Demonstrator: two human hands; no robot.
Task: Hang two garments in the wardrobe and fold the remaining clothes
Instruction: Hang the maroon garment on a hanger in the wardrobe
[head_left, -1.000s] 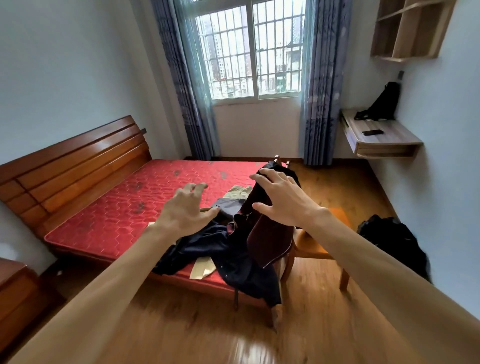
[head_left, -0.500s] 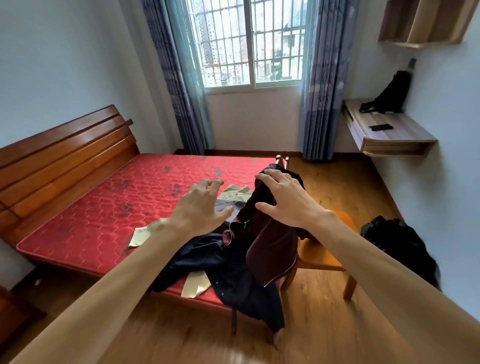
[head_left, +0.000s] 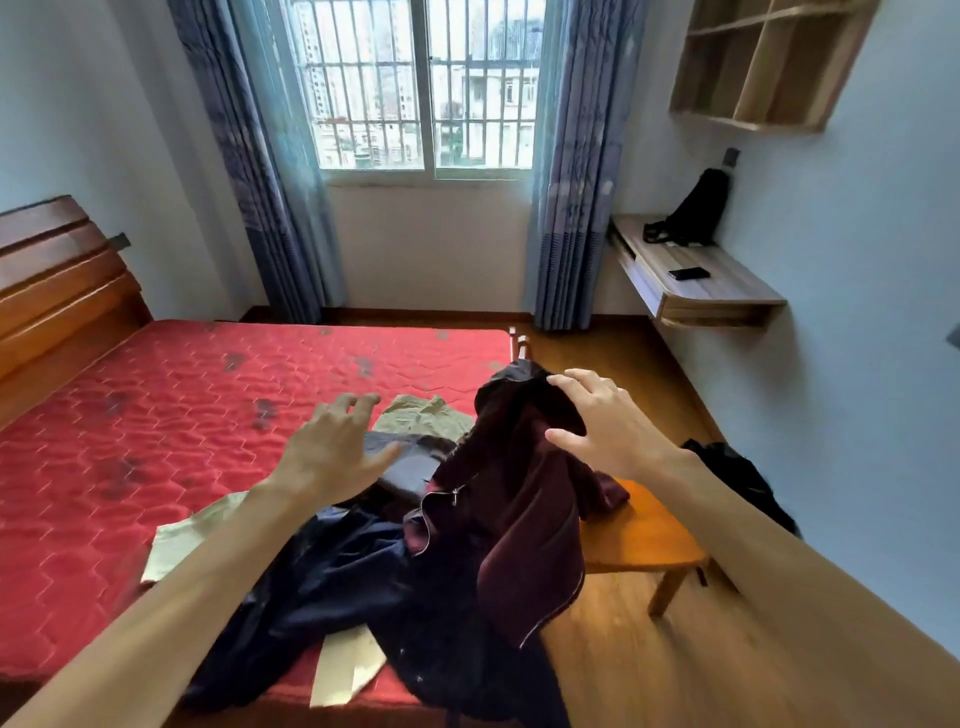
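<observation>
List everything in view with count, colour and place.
mattress: one, red, left
jacket: one, maroon, over chair back
navy garment: one, dark blue, mattress edge
grey garment: one, grey, on mattress
khaki clothing: count unclear, beige, on mattress
chair: one, orange wood, beside mattress
curtains: two, blue, flanking window
desk: one, pale wood, right wall
phone: one, black, on desk
bags: two, black, desk and floor
left hand: open, above grey garment
right hand: open, above jacket
</observation>
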